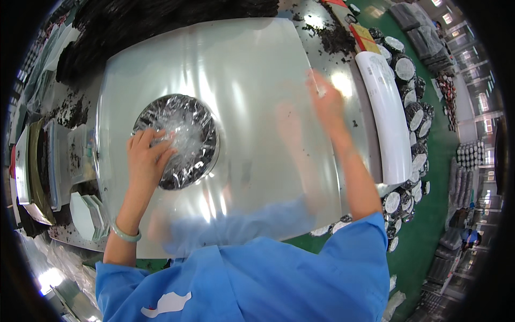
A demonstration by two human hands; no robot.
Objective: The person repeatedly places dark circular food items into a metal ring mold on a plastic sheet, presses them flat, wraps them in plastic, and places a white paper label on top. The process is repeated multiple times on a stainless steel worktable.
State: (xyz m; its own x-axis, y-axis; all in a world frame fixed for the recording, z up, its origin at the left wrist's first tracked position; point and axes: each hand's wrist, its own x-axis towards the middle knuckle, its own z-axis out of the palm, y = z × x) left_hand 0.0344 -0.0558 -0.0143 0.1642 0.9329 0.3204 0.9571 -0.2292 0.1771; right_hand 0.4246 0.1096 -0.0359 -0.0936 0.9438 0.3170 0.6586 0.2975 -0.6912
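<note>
A round dark bundle wrapped in clear plastic film [179, 141] lies on the left half of a glossy, pale sheet [257, 100] that covers the worktop. My left hand [151, 151] rests on the bundle's near left side, its fingertips on the gathered film at the centre; whether they pinch it cannot be told. Out to the right, my right hand [326, 98] is raised by the sheet's right edge, blurred, with a small whitish bit at its fingers. What that bit is cannot be made out.
Dark fibrous material [161, 20] is heaped along the far edge, with loose dark scraps [332, 38] at the far right. A white roll [386, 120] lies on the right. Wrapped round bundles [403, 68] stand on the green floor. Plastic containers [60, 161] and white polygonal plates [86, 215] are at left.
</note>
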